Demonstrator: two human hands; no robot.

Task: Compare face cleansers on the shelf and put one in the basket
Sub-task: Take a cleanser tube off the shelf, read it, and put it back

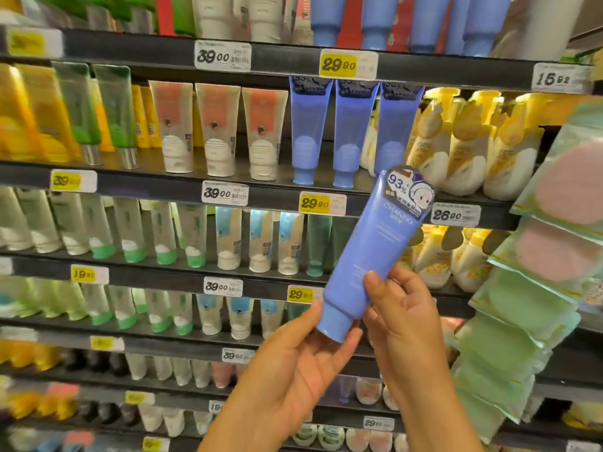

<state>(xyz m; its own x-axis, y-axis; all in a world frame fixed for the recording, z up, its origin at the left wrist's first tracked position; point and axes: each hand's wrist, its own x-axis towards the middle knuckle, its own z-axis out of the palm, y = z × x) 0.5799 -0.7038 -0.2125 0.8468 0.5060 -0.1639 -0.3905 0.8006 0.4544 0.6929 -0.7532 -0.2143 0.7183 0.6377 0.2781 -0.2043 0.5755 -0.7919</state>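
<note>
Head view: blue tube [372,256], both hands.

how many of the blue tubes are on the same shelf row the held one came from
3 blue tubes stand cap-down side by side above the yellow 29.90 tag: left, middle, right, its base hidden by the held tube. More may stand behind.

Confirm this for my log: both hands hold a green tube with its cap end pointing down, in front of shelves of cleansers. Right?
Not quite. The head view shows the tube is blue, not green. The rest stands: the left hand and the right hand hold it by its cap end, which points down, in front of the shelves of cleansers.
</note>
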